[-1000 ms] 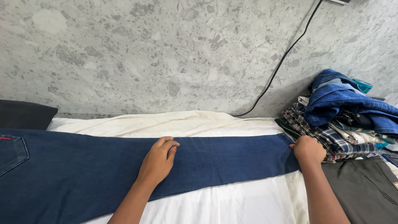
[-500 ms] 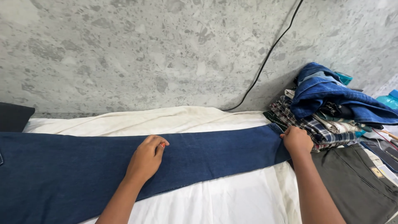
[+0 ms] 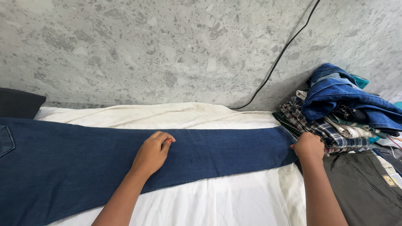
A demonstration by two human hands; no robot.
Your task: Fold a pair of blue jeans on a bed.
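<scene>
jeans: dark blue denim jeans laid flat and lengthwise on the white bed sheet, legs stacked one on the other, hem end toward the clothes pile, waist end running out of view on the other side
left hand: left hand rests palm down on the jeans about mid-leg, near their far edge; fingers curled loosely, pressing the cloth, nothing gripped
right hand: right hand at the hem end of the jeans, fingers closed narrow on the hem edge; knuckles up, fingertips hidden under the hand
clothes pile: stack of folded clothes just beside the hem, touching or nearly touching the right hand; plaid shirts low in the stack, a crumpled blue denim garment on top
grey garment: dark grey trousers lying flat on the near side of the clothes pile, beside the right forearm
sheet: rumpled along the wall side of the jeans
wall: grey speckled stone wall behind the jeans, black cable running down it to the sheet near the clothes pile
pillow: dark cushion against the wall, past the waist end of the jeans
</scene>
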